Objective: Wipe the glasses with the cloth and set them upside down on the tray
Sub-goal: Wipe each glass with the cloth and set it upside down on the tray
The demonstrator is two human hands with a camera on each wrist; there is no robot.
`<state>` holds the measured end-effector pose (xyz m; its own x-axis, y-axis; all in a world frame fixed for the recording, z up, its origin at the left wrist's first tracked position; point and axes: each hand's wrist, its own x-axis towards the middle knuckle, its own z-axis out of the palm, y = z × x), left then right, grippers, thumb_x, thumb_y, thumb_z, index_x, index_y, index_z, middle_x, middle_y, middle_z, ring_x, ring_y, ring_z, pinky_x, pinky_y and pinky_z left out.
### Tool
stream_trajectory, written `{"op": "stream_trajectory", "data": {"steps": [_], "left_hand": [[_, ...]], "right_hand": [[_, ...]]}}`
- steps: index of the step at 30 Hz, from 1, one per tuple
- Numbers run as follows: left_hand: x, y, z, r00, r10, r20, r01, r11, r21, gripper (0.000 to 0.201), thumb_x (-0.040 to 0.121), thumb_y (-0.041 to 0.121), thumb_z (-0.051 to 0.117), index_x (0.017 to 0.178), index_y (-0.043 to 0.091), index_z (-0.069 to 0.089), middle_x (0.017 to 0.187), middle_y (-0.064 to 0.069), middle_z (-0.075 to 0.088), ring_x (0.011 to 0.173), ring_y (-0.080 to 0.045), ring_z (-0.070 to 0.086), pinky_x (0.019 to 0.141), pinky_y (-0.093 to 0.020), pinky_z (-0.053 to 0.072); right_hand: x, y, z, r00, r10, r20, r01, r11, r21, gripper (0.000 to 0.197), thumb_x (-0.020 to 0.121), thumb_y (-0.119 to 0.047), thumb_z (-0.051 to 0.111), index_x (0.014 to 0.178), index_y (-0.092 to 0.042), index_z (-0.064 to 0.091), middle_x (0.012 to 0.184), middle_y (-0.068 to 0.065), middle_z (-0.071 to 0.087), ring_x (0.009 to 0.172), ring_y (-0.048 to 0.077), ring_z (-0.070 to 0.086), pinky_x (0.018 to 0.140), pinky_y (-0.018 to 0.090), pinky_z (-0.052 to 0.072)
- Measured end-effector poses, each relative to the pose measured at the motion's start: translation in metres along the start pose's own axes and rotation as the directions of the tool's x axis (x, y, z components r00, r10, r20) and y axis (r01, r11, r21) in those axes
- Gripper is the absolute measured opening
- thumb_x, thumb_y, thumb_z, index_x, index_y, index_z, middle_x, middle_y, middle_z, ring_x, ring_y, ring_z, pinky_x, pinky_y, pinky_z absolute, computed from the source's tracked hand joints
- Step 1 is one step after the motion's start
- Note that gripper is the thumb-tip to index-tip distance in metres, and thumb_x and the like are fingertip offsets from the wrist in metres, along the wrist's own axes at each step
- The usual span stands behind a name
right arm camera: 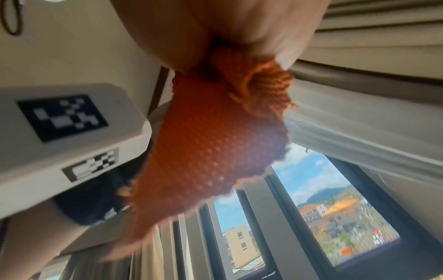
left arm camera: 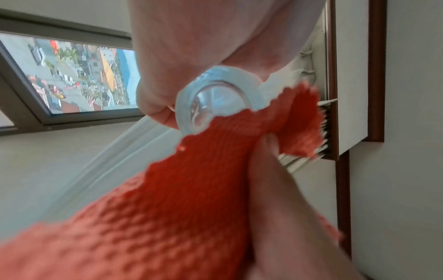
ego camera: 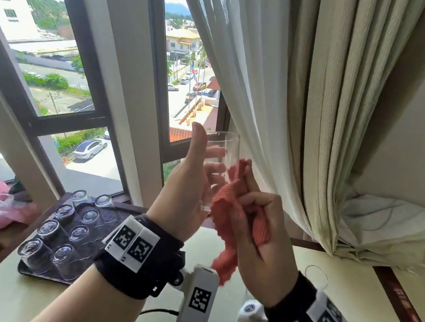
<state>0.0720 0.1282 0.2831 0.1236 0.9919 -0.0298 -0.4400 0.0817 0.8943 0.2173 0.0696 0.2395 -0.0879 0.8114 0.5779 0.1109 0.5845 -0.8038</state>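
Mid-frame, our left hand (ego camera: 193, 184) grips the glass (ego camera: 222, 166); our right hand (ego camera: 264, 237) clutches the cloth (ego camera: 228, 211); we should turn the glass steadily, cloth pressed flat against its wall.

Bright daylight from window (ego camera: 71, 62) ahead, my hands backlit. Head view sharp, frame lines bowed at edges. Both wrist views motion-blurred; cloth (left arm camera: 167, 208) near lens soft. Sky patches (right arm camera: 309, 170) near blown out.
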Motion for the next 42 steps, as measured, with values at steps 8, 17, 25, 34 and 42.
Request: {"op": "stream_trajectory", "data": {"steps": [8,17,25,34,42], "left_hand": [[-0.014,-0.014,0.021,0.989,0.058,0.134,-0.054,0.998,-0.038,0.086,0.095,0.076,0.042,0.135,0.004,0.065,0.121,-0.044,0.058,0.122,-0.064,0.054,0.120,-0.069,0.035],[-0.001,0.002,0.000,0.999,0.023,0.027,-0.025,0.999,0.048,0.101,0.078,0.092,0.052,0.129,0.008,0.071,0.106,-0.014,0.063,0.093,-0.033,0.060,0.082,-0.036,0.051],[-0.014,-0.002,0.024,0.997,0.003,0.079,0.001,0.999,-0.046,0.084,0.094,0.083,0.041,0.108,0.011,0.083,0.119,-0.024,0.075,0.116,-0.035,0.074,0.107,-0.051,0.055],[-0.009,-0.003,0.003,0.998,-0.023,-0.062,0.024,0.999,0.027,0.091,0.077,0.088,0.053,0.128,0.013,0.063,0.115,-0.038,0.062,0.105,-0.037,0.072,0.115,-0.063,0.045],[-0.008,-0.005,0.008,0.998,0.022,0.053,-0.022,1.000,0.004,0.092,0.089,0.085,0.036,0.133,0.010,0.068,0.125,-0.018,0.073,0.129,-0.040,0.066,0.118,-0.061,0.042]], "right_hand": [[0.045,-0.020,-0.013,0.980,-0.115,-0.162,0.093,0.986,-0.136,0.015,0.105,-0.026,0.056,0.111,-0.013,0.052,0.095,-0.014,0.068,0.075,0.007,0.072,0.063,0.022,0.059],[0.001,-0.006,-0.002,0.997,0.077,-0.032,-0.075,0.995,0.069,0.003,0.105,-0.026,0.053,0.106,-0.025,0.051,0.085,-0.010,0.072,0.060,0.011,0.069,0.054,0.029,0.056],[0.048,-0.021,-0.007,0.993,-0.071,-0.090,0.065,0.996,-0.065,0.013,0.104,-0.024,0.054,0.113,-0.014,0.053,0.100,-0.008,0.065,0.081,0.007,0.071,0.065,0.019,0.057],[0.010,0.000,0.002,0.986,0.169,0.004,-0.169,0.980,0.102,0.004,0.103,-0.029,0.054,0.106,-0.027,0.052,0.084,-0.002,0.072,0.060,0.015,0.068,0.054,0.033,0.057],[0.040,-0.010,0.000,0.996,-0.083,-0.016,0.081,0.988,-0.130,0.017,0.106,-0.024,0.056,0.117,-0.011,0.054,0.111,-0.017,0.068,0.088,0.008,0.075,0.069,0.025,0.063]]}}
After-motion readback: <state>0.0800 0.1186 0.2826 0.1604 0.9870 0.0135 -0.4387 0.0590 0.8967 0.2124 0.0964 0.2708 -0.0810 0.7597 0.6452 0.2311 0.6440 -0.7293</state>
